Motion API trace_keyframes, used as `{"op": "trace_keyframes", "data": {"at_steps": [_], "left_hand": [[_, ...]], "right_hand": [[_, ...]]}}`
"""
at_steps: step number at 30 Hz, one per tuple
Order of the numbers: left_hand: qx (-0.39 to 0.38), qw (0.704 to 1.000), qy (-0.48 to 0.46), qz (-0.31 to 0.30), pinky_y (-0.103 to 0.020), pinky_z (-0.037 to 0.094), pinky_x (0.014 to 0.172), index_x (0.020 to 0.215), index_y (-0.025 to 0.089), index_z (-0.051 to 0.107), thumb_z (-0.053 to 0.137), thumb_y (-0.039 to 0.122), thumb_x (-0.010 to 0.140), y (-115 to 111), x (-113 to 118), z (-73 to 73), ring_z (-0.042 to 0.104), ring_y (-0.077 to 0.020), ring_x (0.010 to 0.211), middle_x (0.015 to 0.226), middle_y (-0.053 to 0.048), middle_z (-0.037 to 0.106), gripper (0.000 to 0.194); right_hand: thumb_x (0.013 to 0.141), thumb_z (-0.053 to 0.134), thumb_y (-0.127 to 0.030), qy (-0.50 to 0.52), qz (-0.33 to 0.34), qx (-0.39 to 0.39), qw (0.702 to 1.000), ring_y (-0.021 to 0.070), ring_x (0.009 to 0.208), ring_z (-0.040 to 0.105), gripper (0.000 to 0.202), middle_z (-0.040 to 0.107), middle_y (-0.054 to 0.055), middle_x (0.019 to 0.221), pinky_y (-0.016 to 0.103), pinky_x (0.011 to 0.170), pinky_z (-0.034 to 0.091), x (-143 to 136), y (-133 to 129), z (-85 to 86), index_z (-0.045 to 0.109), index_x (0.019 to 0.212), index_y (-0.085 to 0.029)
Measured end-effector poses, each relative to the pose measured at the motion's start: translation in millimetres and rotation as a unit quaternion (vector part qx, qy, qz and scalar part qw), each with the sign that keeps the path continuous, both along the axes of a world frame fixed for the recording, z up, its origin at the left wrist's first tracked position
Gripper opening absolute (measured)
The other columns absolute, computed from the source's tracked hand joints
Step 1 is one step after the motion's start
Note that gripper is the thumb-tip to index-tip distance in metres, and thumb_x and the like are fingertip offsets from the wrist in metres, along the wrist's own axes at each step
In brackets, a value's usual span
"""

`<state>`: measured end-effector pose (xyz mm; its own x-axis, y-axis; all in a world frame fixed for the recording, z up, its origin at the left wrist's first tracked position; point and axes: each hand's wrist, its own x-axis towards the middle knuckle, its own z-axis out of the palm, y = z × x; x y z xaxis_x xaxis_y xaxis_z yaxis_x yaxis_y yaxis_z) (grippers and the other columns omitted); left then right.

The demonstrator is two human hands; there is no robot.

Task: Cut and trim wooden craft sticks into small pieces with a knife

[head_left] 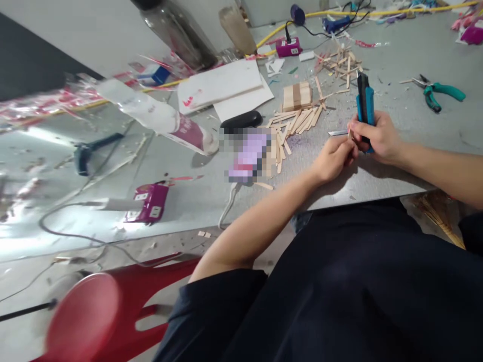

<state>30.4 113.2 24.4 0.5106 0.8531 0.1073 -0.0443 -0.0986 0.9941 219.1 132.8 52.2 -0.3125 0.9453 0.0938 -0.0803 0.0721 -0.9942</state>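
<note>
My right hand [385, 138] is closed around a blue and black utility knife [366, 103], whose tip points up and away from me. My left hand [335, 157] is closed beside it, fingertips pinching a small piece of wooden stick [349, 134]. The two hands meet just above the table's front edge. A thin metallic strip [337, 132] shows just beyond my left fingers. Flat wooden craft sticks [302, 120] lie fanned out to the left of my hands, and a banded stack of sticks [297, 96] sits behind them.
Teal-handled pliers [445, 91] rest on the grey table [407, 55] at right. More loose sticks [341, 65] lie farther back. A black case [241, 120], a pixelated purple object [249, 156], a bottle [192, 133] and purple power sockets [154, 203] are on the left. A red stool [85, 314] stands below.
</note>
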Motion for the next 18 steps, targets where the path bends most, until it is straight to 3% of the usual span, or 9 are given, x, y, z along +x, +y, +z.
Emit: {"op": "trace_keyframes", "data": {"at_steps": [4,6,9,12,15,18], "left_hand": [[0.009,0.999,0.016,-0.037,-0.032,0.063,0.076,0.100,0.019,0.081,0.070,0.082,0.116,-14.0,-0.1,-1.5,0.075,-0.0178,0.081,0.091,-0.008,0.081,0.065],[0.012,0.999,0.015,-0.034,-0.033,0.066,0.081,0.097,0.018,0.084,0.077,0.085,0.112,-18.4,-1.2,-2.4,0.079,-0.0183,0.086,0.096,-0.010,0.085,0.069],[-0.085,0.996,-0.003,0.022,-0.029,0.056,0.058,0.100,0.019,0.082,0.088,0.087,0.104,-24.2,-4.3,-1.0,0.065,-0.0131,0.059,0.069,0.001,0.071,0.068],[-0.201,0.973,-0.055,0.104,-0.030,0.059,0.048,0.094,0.022,0.073,0.101,0.091,0.087,-28.8,-8.2,5.5,0.065,-0.0127,0.049,0.070,0.003,0.073,0.075],[-0.236,0.955,-0.054,0.173,-0.026,0.052,0.043,0.085,0.023,0.069,0.105,0.092,0.081,-30.6,-12.3,14.1,0.065,-0.0116,0.047,0.071,0.000,0.077,0.078],[-0.228,0.958,-0.048,0.166,-0.026,0.050,0.043,0.086,0.023,0.073,0.104,0.091,0.083,-29.0,-18.7,19.8,0.066,-0.0122,0.047,0.069,0.000,0.076,0.074]], "right_hand": [[0.092,0.102,-0.088,-0.027,0.021,-0.025,0.999,0.0142,0.050,0.048,0.068,0.056,-0.007,0.059,0.036,0.051,0.036,2.7,-3.9,-0.1,0.067,0.085,-0.029],[0.089,0.107,-0.081,-0.048,0.039,-0.038,0.997,0.0140,0.052,0.052,0.064,0.061,-0.006,0.063,0.034,0.050,0.040,6.1,-2.8,-1.7,0.070,0.088,-0.028],[0.096,0.104,-0.071,-0.082,0.070,-0.048,0.993,0.0145,0.057,0.055,0.055,0.063,-0.005,0.066,0.032,0.053,0.043,9.2,-3.5,-0.8,0.073,0.089,-0.026],[0.104,0.099,-0.061,-0.095,0.085,-0.026,0.992,0.0139,0.059,0.059,0.046,0.069,-0.004,0.071,0.030,0.054,0.045,9.4,-6.2,3.8,0.074,0.090,-0.026],[0.106,0.099,-0.053,-0.066,0.133,-0.094,0.985,0.0135,0.050,0.061,0.036,0.078,-0.004,0.076,0.031,0.046,0.047,9.0,-7.9,8.1,0.077,0.100,-0.026],[0.104,0.102,-0.050,-0.038,0.132,-0.146,0.980,0.0129,0.045,0.059,0.036,0.075,-0.005,0.070,0.030,0.042,0.045,11.1,-5.2,9.4,0.077,0.097,-0.025]]}}
